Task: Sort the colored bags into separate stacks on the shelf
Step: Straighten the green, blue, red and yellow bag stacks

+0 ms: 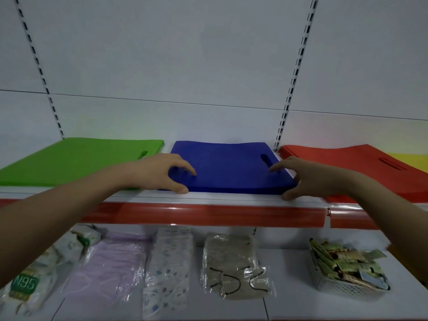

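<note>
On the lower shelf nearest the camera, packets of face masks (108, 262) and a white basket of sachets (342, 269) are lying untouched. Above them, past the red shelf edge (208, 213), two bare arms are reaching forward to the blue bag stack (229, 167) at twelve o'clock. The left hand (162, 172) is grasping the stack's front left corner, fingers curled on top and thumb at the front edge; the right hand (305, 177) is doing the same at the front right corner. The stack's long axis is running left to right between the hands, both about equally near, so any squaring-up would likely be a two-handed nudge. The green bag stack (76, 158) is lying at ten o'clock, the red bag stack (352, 165) at two, with yellow bags (412, 158) showing beyond it.
</note>
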The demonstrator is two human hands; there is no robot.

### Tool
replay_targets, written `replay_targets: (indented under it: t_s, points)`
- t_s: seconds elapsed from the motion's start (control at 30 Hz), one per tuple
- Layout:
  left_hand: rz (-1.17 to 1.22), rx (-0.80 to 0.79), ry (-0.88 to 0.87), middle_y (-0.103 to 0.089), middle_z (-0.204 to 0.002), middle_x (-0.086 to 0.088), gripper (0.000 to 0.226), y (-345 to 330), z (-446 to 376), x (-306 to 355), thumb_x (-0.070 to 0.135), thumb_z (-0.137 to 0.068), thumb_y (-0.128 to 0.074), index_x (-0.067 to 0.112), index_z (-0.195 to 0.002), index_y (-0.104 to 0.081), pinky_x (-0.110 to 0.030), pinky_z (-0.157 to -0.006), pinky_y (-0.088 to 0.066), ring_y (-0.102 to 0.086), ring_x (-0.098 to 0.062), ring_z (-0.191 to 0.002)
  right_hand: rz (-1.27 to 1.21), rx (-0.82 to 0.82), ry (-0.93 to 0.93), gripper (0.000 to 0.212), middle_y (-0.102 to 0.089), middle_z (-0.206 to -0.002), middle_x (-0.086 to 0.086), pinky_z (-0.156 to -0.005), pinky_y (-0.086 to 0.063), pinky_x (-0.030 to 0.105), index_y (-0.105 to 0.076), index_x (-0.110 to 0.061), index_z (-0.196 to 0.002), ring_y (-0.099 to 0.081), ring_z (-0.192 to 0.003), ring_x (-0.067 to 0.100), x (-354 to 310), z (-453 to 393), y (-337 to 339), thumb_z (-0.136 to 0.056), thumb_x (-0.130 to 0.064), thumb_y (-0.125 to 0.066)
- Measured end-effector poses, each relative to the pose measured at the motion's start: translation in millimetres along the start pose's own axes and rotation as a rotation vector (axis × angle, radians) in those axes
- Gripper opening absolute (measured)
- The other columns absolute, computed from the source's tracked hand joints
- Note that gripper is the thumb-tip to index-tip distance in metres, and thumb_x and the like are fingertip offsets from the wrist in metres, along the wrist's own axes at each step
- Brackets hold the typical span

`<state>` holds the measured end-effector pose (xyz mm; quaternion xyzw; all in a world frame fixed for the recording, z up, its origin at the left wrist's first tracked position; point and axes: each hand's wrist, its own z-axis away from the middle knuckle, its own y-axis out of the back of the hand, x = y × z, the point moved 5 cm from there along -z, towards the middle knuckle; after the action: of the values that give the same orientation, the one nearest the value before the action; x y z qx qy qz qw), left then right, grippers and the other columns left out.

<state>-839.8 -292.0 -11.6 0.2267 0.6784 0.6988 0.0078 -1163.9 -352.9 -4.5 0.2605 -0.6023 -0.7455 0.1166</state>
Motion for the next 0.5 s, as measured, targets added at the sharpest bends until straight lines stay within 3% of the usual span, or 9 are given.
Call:
replay_targets:
  t_s: [0.1, 0.3, 0.5]
  points:
    - [-0.01, 0.004, -0.009, -0.055, -0.12, 0.014, 0.039, 2.0, -1.6, -0.8, 0.046, -0.081, -0.073, 0.041, -0.118, -0.062, -0.013, -0.09, -0.035, -0.047, -0.003, -0.112, -0.011, 0.011, 0.007, 0.054, -0.037, -0.138, -0.013, -0.091, -0.048, 0.032, -0.049, -0.046, -0.129, -0.054, -0.1, 0.007, 3.9, -5.9, -0.4, -0.083, -0.034, -0.075]
    - [-0.04, -0.022, 0.016, -0.057, -0.123, 0.012, 0.041, 5.7, -0.8, 6.6, 0.044, -0.082, -0.074, 0.036, -0.121, -0.062, -0.025, -0.097, -0.039, -0.048, -0.004, -0.11, 0.004, -0.009, -0.002, 0.056, -0.036, -0.139, -0.01, -0.093, -0.047, 0.033, -0.047, -0.042, -0.133, -0.053, -0.104, 0.01, -1.5, -5.7, 0.3, -0.085, -0.031, -0.074]
    - [-0.177, -0.117, 0.096, -0.049, -0.133, 0.006, 0.067, 10.2, -8.6, 27.0, 0.055, -0.077, -0.073, 0.033, -0.135, -0.049, -0.033, -0.105, -0.039, -0.049, -0.015, -0.119, -0.013, 0.011, -0.051, 0.069, -0.035, -0.141, -0.013, -0.104, -0.042, 0.04, -0.039, -0.042, -0.142, -0.046, -0.12, 0.016, -7.3, 7.1, 13.8, -0.082, -0.051, -0.072]
